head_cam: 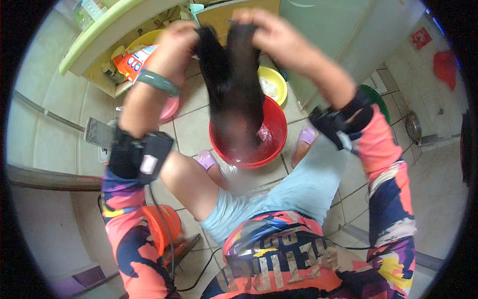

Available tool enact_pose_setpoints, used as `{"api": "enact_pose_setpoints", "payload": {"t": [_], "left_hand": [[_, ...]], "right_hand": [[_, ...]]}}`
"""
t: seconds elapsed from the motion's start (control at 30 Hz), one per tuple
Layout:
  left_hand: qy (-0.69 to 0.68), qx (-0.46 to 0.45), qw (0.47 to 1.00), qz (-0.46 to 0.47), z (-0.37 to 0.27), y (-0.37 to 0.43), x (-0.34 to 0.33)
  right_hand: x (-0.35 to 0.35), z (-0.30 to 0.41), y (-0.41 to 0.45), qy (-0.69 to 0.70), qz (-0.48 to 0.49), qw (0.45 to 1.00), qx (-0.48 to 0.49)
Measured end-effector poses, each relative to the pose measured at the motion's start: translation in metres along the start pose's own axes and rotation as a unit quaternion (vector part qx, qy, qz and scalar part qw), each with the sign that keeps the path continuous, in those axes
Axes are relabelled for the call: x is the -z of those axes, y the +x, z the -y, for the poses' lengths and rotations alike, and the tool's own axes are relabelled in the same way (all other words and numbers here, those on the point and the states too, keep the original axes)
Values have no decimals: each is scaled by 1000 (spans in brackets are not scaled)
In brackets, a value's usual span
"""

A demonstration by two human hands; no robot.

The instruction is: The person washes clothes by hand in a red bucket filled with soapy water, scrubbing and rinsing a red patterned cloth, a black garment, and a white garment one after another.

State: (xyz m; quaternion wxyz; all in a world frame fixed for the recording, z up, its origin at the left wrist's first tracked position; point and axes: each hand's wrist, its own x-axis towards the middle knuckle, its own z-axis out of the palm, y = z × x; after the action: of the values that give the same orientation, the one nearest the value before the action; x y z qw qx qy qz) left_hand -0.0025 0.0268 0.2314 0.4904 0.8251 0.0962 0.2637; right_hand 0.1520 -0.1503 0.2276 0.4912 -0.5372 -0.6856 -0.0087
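Observation:
A dark black garment (239, 74) hangs from both hands, its upper edge dipping between them. My left hand (180, 39) grips one upper corner, and a green bangle (158, 83) circles that wrist. At the other corner my right hand (266, 31) holds the cloth raised; both hands are blurred. Below, the garment's lower end hangs over or into a red plastic bucket (274, 149) on the tiled floor; whether it touches the bottom is hard to tell. Wet, shiny patches show inside the bucket.
Behind the bucket stands a yellow basin (281, 89) with white cloth in it. A pink basin (170, 108) sits left, near a cabinet (93, 74) holding an orange packet (130, 61). An orange bucket (164, 224) is beside my left leg. A cable (201, 274) trails behind me.

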Motion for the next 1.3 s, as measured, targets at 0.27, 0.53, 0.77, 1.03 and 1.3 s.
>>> {"api": "enact_pose_setpoints", "payload": {"t": [0.27, 0.53, 0.77, 1.03, 1.3], "left_hand": [[-182, 334, 923, 61, 170, -96, -130], [-339, 554, 752, -112, 184, -123, -145], [-666, 531, 522, -38, 186, -132, -199], [-332, 348, 875, -54, 355, -186, -260], [-262, 351, 899, -21, 340, -186, -248]], "right_hand": [[-158, -73, -188, 168, 130, 907, -364], [-141, -134, -213, 88, -70, 867, -486], [-172, -80, -205, 117, -57, 850, -510], [-197, -90, -185, -108, 68, 817, -562], [-206, -40, -178, -17, 83, 857, -508]]}}
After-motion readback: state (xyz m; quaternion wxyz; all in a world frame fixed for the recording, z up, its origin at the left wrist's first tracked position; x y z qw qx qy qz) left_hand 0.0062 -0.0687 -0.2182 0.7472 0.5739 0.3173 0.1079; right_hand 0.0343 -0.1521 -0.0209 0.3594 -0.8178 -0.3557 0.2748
